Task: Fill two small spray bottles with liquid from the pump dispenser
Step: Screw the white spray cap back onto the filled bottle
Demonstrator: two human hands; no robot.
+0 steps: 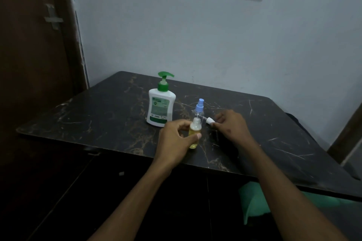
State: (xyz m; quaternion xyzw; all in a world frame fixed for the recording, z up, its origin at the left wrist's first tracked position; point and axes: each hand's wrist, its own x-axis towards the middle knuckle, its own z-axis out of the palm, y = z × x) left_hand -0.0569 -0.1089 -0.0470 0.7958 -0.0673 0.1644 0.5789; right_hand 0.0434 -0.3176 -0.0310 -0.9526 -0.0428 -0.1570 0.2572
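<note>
Left hand (177, 139) is gripping the uncapped bottle (194, 133) (yellow liquid inside) just right of the pump dispenser (160, 106); right hand (231, 125) is pinching a white cap (209, 120), fingertips partly hidden; blue-capped bottle (199, 108) is standing behind, base blocked

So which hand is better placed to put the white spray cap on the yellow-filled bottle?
The right hand: it already pinches the white spray cap beside the open neck, while the left hand grips the yellow-filled bottle.

The dark table (109, 115) looks like scratched, marble-patterned laminate, the pump dispenser (160, 106) glossy white plastic, and the small spray bottle (194, 133) clear plastic.
</note>
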